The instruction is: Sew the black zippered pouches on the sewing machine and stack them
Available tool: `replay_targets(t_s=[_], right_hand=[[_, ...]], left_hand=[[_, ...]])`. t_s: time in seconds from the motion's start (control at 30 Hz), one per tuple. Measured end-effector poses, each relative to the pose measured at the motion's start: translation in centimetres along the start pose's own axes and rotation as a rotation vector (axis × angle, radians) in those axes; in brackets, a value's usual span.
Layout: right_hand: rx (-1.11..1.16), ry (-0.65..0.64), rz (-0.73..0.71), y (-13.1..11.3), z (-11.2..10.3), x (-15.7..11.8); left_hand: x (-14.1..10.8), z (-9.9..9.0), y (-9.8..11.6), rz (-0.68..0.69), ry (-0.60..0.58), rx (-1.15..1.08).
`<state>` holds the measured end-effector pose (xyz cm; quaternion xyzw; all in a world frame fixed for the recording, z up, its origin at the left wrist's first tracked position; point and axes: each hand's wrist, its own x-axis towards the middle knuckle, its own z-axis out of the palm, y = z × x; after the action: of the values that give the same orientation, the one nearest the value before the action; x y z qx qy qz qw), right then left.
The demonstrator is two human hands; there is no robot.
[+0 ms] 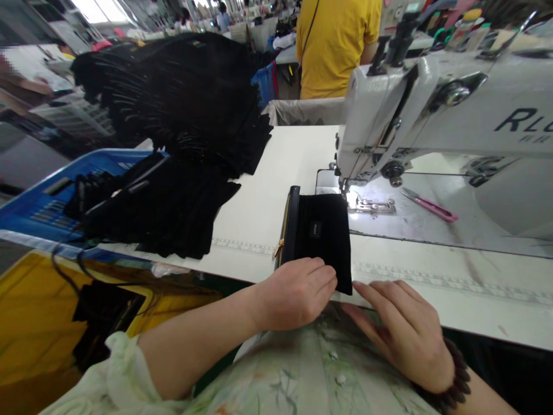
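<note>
At the centre of the frame, a black pouch (326,213) is laid on the white tabletop (285,150), its upper right corner set just beside the needle of a sewing machine (436,98). Its lower part is clamped in the curled fingers of the left hand (298,292); the right hand's (404,331) thumb and forefinger are held apart by its lower right corner. The left side is crowded by 2 stacks of black fabric (181,202) and a blue basket (41,213). Pink-handled snips (434,208) are seen at right.

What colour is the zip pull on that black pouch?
The zip pull is gold; the head view shows it.
</note>
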<state>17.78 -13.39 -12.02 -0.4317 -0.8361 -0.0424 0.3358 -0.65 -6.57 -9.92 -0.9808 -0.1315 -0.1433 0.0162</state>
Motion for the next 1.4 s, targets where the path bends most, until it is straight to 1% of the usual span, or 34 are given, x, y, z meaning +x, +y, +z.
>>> replay_targets(t_s=[0.07,0.2,0.27,0.3,0.37,0.47,0.53,0.73,0.83,0.97,1.07,1.2,1.33,1.4], right_hand=[[-0.001,-0.018,-0.010,0.2,-0.4,0.4],[0.009,-0.022,-0.117,0.5,-1.5,1.3],[-0.006,-0.046,-0.155,0.6,-1.8,1.6],[-0.017,-0.072,-0.170,0.6,-1.9,1.6],[-0.041,-0.131,-0.195,0.7,-1.7,1.7],[-0.094,-0.174,-0.209,1.0,-1.0,1.8],[-0.114,-0.183,-0.222,1.4,-0.6,2.1],[-0.132,-0.243,-0.213,2.9,0.0,3.1],[-0.149,-0.276,-0.241,3.7,0.2,3.5],[-0.201,-0.350,-0.280,4.7,0.3,4.3],[-0.242,-0.374,-0.298,5.3,0.5,5.0],[-0.287,-0.372,-0.313,6.3,1.0,5.5],[-0.331,-0.312,-0.298,7.1,1.5,5.7],[-0.331,-0.301,-0.275,7.5,1.7,5.9]], left_hand=[[0.2,-0.3,0.1,0.008,0.012,0.007],[0.5,-0.4,0.6,-0.005,0.048,0.000],[0.6,-0.1,0.8,-0.022,0.059,-0.024],[0.7,0.0,0.8,-0.028,0.053,-0.038],[0.7,0.4,0.5,-0.034,0.000,-0.064],[0.9,0.9,-0.1,-0.006,-0.115,-0.082],[1.1,1.2,-0.6,0.021,-0.138,-0.071],[1.7,1.7,-2.1,0.008,-0.081,-0.048],[2.0,2.0,-3.0,0.012,-0.070,-0.032],[2.4,2.4,-4.2,0.021,-0.063,-0.007],[2.8,2.7,-5.1,0.028,-0.064,0.003],[3.5,3.0,-6.2,0.024,-0.067,0.010],[4.1,3.2,-7.3,0.023,-0.071,0.017],[4.4,3.3,-7.8,0.027,-0.075,0.033]])
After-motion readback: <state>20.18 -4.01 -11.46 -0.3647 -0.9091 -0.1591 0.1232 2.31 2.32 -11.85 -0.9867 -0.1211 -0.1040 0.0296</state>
